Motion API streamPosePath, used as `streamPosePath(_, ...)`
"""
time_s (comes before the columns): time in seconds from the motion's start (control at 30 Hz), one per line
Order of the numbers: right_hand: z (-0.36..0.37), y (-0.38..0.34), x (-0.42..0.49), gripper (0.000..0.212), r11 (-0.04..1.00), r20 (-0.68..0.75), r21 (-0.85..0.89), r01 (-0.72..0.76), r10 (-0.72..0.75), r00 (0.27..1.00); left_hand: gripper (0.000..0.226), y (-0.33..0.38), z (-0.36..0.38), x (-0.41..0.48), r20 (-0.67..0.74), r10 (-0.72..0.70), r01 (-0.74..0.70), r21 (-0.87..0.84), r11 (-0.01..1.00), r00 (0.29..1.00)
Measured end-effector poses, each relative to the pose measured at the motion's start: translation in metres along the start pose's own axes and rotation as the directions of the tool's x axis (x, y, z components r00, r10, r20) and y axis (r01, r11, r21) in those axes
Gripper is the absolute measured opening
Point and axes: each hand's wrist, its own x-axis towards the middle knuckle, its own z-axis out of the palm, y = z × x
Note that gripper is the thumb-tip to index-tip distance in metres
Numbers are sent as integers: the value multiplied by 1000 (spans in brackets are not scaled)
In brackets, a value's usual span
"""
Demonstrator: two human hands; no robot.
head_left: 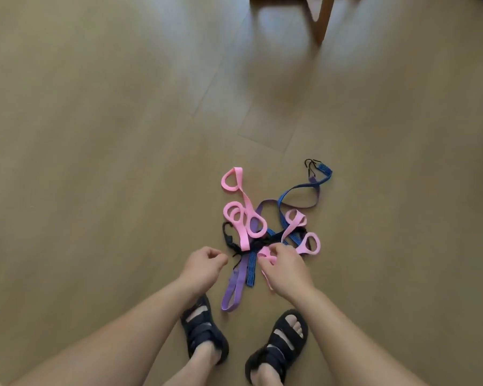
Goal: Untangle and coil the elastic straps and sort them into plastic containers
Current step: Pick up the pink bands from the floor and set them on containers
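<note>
Soft, even daylight; pale glare streaks the floor (pixel 123 135) toward its far edge. Shadows faint. Slight overall blur, wide-angle bending at the borders.

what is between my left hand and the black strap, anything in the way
Nothing visible. The left hand is right beside the black strap at the tangle's near edge. Farther in, though, a pink strap lies across the black one.

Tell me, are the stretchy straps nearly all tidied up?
Not yet. Nothing looks done: the pink strap, purple strap, blue strap and black cord lie tangled on the floor. The right hand pinches the pink strap; the left hand is curled beside the cord. Untangling, coiling and sorting remain; no containers show.
</note>
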Motion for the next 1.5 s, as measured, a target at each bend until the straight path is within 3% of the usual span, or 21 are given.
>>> streamPosePath(0.23, 131, 39, 154, 31, 995, 70, -90, -44, 50, 996, 13, -64, 32, 162, 33, -16, 14, 57, 998, 999)
streamPosePath(0.37, 179, 56, 199, 38, 972, -22, 45, -231, 232, 972, 10, -90, 47, 213, 23, -39, 40, -34, 999, 999)
streamPosePath(0.43, 186, 59, 209, 29, 946, -13, 136, -294, 299, 954, 10, -96, 52, 225, 46, -74, 79, -134, 988, 996)
streamPosePath(0.5, 184, 53, 206, 20, 899, 53, 339, -277, 276, 960, 12, -97, 54, 227, 102, -126, 143, -181, 973, 987)
streamPosePath(0.57, 175, 37, 188, 10, 789, 101, 572, -224, 203, 974, 21, -96, 55, 222, 212, -184, 233, -238, 943, 960)
streamPosePath(0.63, 163, 23, 166, 8, 724, 164, 664, -186, 101, 981, 31, -93, 54, 218, 371, -209, 345, -352, 870, 905)
streamPosePath(0.7, 151, 19, 149, 7, 733, 244, 661, -159, -10, 970, 31, -85, 53, 215, 473, -174, 421, -488, 765, 864)
streamPosePath(0.77, 142, 21, 145, 3, 809, 287, 574, -127, -53, 956, 28, -75, 53, 217, 431, -149, 406, -600, 689, 890)
streamPosePath(0.83, 135, 28, 155, 9, 871, 255, 485, -83, -50, 966, 25, -66, 54, 220, 306, -154, 325, -653, 685, 939)
streamPosePath(0.9, 128, 37, 176, 13, 919, 80, 394, -4, -30, 996, 29, -63, 55, 224, 194, -145, 236, -623, 746, 970)
streamPosePath(1.0, 115, 46, 224, 19, 988, -207, 150, 26, 6, 978, 24, -66, 53, 233, 128, -124, 175, -573, 800, 984)
streamPosePath(1.13, 118, 37, 288, 46, 999, -242, -45, 6, -17, 970, 22, -69, 45, 244, 154, -86, 159, -560, 813, 984)
streamPosePath(1.23, 135, 20, 320, 53, 999, -183, -42, 8, -16, 983, 31, -64, 38, 252, 169, -40, 129, -558, 820, 985)
streamPosePath(1.37, 149, 7, 322, 36, 973, -5, 210, -91, 95, 996, 22, -56, 28, 252, 73, -65, 94, -502, 860, 995)
streamPosePath(1.5, 130, -6, 260, 6, 917, -102, 395, 54, -14, 995, 8, -41, 5, 217, -6, -32, 24, -515, 857, 999)
